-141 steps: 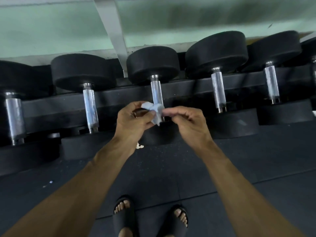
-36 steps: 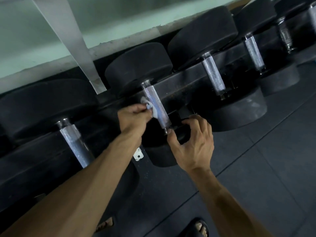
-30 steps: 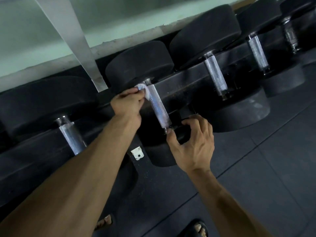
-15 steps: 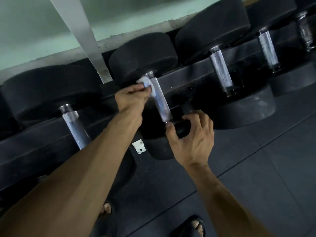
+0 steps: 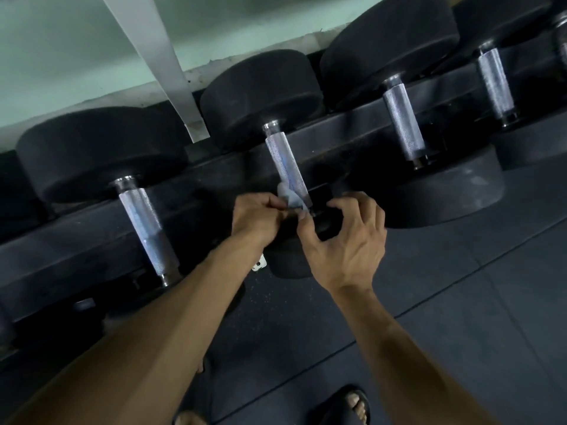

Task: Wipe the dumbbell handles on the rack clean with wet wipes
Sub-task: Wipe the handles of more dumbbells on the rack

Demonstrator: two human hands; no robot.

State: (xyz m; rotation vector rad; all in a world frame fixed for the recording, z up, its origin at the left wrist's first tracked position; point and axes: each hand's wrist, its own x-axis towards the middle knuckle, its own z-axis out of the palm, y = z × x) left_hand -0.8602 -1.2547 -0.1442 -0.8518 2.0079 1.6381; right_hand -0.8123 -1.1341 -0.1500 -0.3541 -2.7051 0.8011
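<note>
- Head view: we look down at a row of dumbbells lying on a black rack [image 5: 343, 139], with both our bare arms reaching toward the middle one.
- Our left hand [image 5: 257, 217] pinches a crumpled pale wet wipe [image 5: 288, 196] between thumb and curled fingers, and the wipe sits against the left side of the middle handle [image 5: 287, 167] at its lower, near end.
- The wipe bunches above our left fingertips and touches the knurled metal; most of the handle above it is bare and shows a bluish sheen.
- Our right hand [image 5: 346, 240] is just beside the left, its thumb tip [image 5: 302, 214] close to the wipe and the handle's lower end; we cannot tell whether the thumb touches the wipe.
- The right fingers [image 5: 352, 202] are arched and spread, curling over the dark near weight of that dumbbell [image 5: 291, 259]; how firmly they grip it we cannot tell.
- Other knurled handles lie apart from our hands: one to the left [image 5: 144, 228], one to the right [image 5: 403, 124], and another farther right [image 5: 495, 84].
- A small white tag [image 5: 259, 263] shows just beside our left forearm, under the rack; no writing on it is readable, and we see no brand or weight marks on the dumbbells.
- Our sandalled foot [image 5: 349, 406] stands on the dark rubber floor [image 5: 460, 302].
</note>
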